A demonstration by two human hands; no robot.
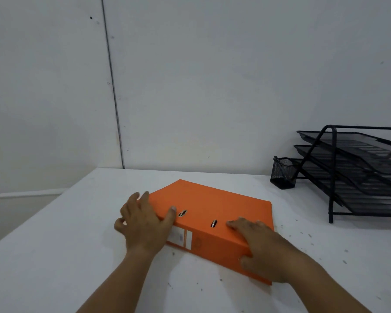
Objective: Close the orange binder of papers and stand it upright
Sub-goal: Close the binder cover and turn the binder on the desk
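The orange binder (215, 205) lies flat and closed on the white table (54, 256), turned at an angle, its labelled spine facing me. Two metal slots show on the cover near the spine. My left hand (142, 224) grips the binder's left end, thumb on the cover and fingers spread along the side edge. At the spine's right end my right hand (262, 247) rests with fingers on the cover and the thumb pressed against the spine. No papers are visible.
A black mesh pen cup (283, 172) and a black three-tier mesh letter tray (357, 175) stand at the back right against the white wall. The table's left edge runs diagonally at the left.
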